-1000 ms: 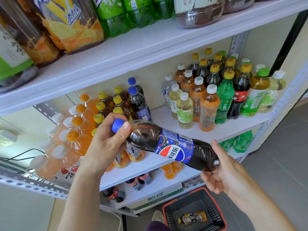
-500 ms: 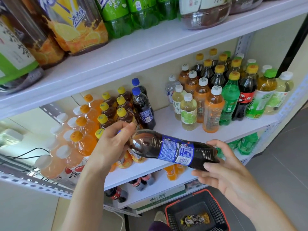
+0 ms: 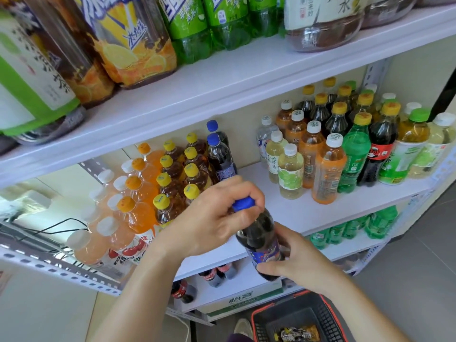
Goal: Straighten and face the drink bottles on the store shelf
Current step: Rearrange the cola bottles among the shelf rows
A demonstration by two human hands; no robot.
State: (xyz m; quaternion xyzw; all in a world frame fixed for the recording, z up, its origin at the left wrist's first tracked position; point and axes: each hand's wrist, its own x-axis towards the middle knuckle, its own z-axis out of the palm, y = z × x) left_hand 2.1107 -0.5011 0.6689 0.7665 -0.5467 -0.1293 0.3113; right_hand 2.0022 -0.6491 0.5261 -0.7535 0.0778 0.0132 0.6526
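Note:
A dark cola bottle (image 3: 262,239) with a blue cap and blue label is held nearly upright in front of the middle shelf (image 3: 311,213). My left hand (image 3: 212,218) grips its cap and neck from above. My right hand (image 3: 293,262) wraps around its lower body and base. Two matching blue-capped cola bottles (image 3: 220,159) stand at the back of the shelf, right of rows of yellow-capped tea bottles (image 3: 177,178) and orange drink bottles (image 3: 140,193).
Mixed bottles (image 3: 345,149) crowd the right half of the middle shelf, with a bare strip in between. Large bottles (image 3: 138,45) line the top shelf. Below are green bottles (image 3: 357,228), a carton (image 3: 237,299) and a red-rimmed basket (image 3: 303,319) on the floor.
The cola bottle has swung from lying sideways to nearly upright. My left hand moved right and over the cap; my right hand shifted under and around the bottle's lower part.

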